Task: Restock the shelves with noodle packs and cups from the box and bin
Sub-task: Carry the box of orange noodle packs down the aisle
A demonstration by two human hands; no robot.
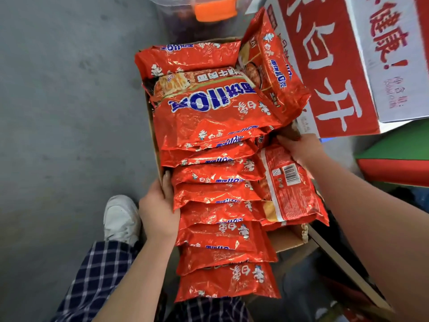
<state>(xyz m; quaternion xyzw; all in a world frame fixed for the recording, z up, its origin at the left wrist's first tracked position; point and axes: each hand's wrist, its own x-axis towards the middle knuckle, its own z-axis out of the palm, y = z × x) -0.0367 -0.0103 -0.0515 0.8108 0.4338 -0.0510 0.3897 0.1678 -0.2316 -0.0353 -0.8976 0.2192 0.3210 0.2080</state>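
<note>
The cardboard box (286,240) was mostly hidden under the red noodle packs (218,198), so only bits of its brown edge showed. The packs lay in a long overlapping row down the middle of the box, with one big pack (209,110) lying flat on top near the far end. The left hand (157,205) was pressed against the left side of the row, its fingers lying straight along the edge of the packs and the box wall. The right hand (299,148) reached in from the other side, and its fingertips were tucked behind the packs, so I could not tell if it was gripping anything. Just under that hand lay a pack turned face down (290,189), showing a barcode and a small square code. The packs were upside down to me, but I could read "110" in big blue and white numbers; the smaller writing was too blurry. A red and white carton (336,54) with large white Chinese letters stood beside the box on the right, cut off at the top. A clear bin with an orange clip (216,8) was cut off at the top edge. A white shoe (120,219) stood on the grey floor (58,101).
</note>
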